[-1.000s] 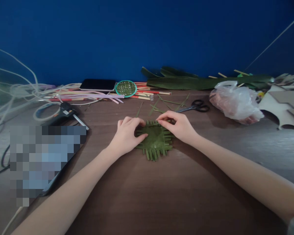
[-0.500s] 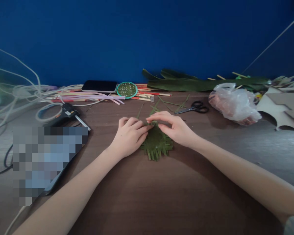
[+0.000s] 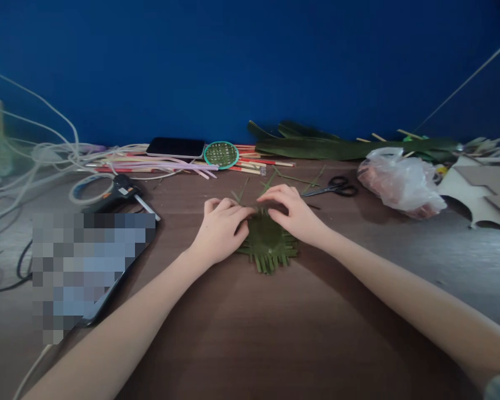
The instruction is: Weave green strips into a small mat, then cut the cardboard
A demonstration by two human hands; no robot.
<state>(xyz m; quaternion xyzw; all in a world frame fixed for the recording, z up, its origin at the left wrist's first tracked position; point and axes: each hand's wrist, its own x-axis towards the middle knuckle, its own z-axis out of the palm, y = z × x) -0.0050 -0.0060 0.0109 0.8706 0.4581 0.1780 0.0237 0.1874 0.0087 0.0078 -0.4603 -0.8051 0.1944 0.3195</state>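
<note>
A small green mat woven from leaf strips point(image 3: 269, 244) lies flat on the brown table point(image 3: 275, 333), its loose strip ends sticking out on all sides. My left hand point(image 3: 220, 230) rests on the mat's left part with fingers curled, pinching at its far edge. My right hand point(image 3: 294, 214) covers the mat's far right corner, and its fingers meet the left hand's fingertips at the far edge. Which strip each pinch holds is hidden by the fingers.
Black scissors point(image 3: 333, 188) lie right of the hands, beside a crumpled plastic bag point(image 3: 400, 180). Long green leaves point(image 3: 350, 147) line the blue wall. A round woven coaster point(image 3: 221, 154), dark phone point(image 3: 176, 147), coloured strips, glue gun point(image 3: 116, 194), cables and cardboard pieces point(image 3: 479, 191) surround the work area.
Both hands have closed in toward each other at the mat's far edge; the right hand slid left over the mat. The view shifted slightly.
</note>
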